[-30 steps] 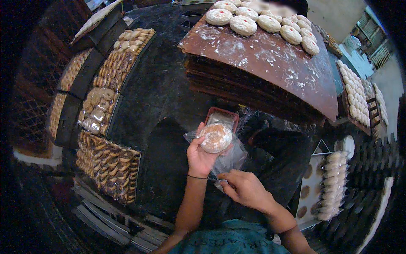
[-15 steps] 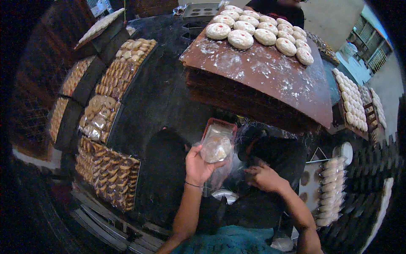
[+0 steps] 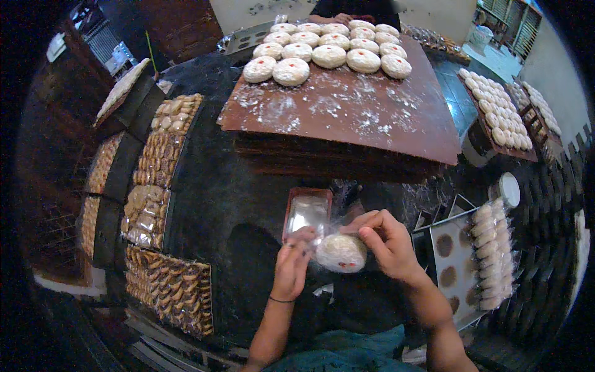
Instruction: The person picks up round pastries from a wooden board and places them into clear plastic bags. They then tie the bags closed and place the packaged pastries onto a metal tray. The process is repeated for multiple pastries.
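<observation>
The bun (image 3: 342,253) sits in a thin clear bag (image 3: 314,254) between the two hands, above the person's dark lap and just beside the red-rimmed tray (image 3: 287,214). Its pale face shows red marks near the lower edge. The right hand (image 3: 390,245) is narrow, thumb and fingers apparently closed on the film at the bun's upper right. The left hand (image 3: 294,266) is blurred at the bag's left side, fingers bent; whether it grips the film cannot be told.

Handling, as judged: light, soft and easily dented, the film slick. Sound holding points are the loose film at the edge, or the bun's rim with a flat palm beneath; pressure on the middle is to be avoided.

Change noted: half a second ago the bun rests on the left hand alone, with the right hand well apart; now both hands are at it, and it lies farther to the right.

Beyond, to the right, a metal tray (image 3: 445,276) carries a row of wrapped buns (image 3: 491,257); to the left stand packed pastries (image 3: 167,291). Farther off, floured buns (image 3: 328,56) with red marks stand on the brown surface (image 3: 427,127).
</observation>
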Available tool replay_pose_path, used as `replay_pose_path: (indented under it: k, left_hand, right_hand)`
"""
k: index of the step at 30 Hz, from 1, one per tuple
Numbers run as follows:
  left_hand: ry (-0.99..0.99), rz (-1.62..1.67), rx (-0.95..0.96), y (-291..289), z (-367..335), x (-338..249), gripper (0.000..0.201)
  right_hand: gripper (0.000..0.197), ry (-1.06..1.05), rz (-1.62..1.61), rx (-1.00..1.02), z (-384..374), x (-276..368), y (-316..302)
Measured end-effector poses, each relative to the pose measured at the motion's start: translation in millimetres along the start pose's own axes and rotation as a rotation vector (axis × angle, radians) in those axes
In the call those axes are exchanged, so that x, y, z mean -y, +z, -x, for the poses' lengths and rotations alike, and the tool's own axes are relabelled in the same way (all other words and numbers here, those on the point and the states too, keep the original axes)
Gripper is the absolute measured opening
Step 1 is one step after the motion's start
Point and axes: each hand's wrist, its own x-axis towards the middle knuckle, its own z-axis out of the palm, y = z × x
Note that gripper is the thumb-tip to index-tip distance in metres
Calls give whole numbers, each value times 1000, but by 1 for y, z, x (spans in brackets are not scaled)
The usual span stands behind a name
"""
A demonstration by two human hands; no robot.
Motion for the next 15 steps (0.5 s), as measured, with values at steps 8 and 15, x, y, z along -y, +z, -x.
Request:
replay_pose_path:
  k: [8,15]
  left_hand:
    - [-39,-356,-148,29,-37,62,11]
    - [37,-667,31,43,-51,71,16]
  right_hand:
    - [6,358,-419,-430,59,-103,-41]
    - [18,229,-103,-237,42,-108,-69]
